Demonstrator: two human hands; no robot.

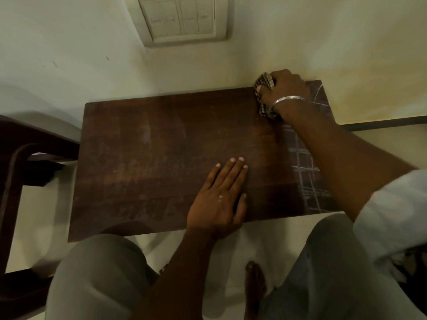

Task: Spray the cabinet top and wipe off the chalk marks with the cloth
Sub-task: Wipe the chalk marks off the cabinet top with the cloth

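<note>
The light is dim and warm, with a yellow-green cast on the wall (69,54), which is the brightest area. The dark cabinet top (161,158) carries only a dull, patchy sheen. Shadows are soft and diffuse. The whole picture is slightly soft, and the switch plate (182,19) is blurred. Wide-angle distortion bows the cabinet's edges, and the lower corners fall dark.

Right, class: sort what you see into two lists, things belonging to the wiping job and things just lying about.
Job: cabinet top, chalk marks, checked cloth, right hand gripping it, left hand flat on the top.
Just there: wall switch panel, dark wooden furniture on the left.
</note>
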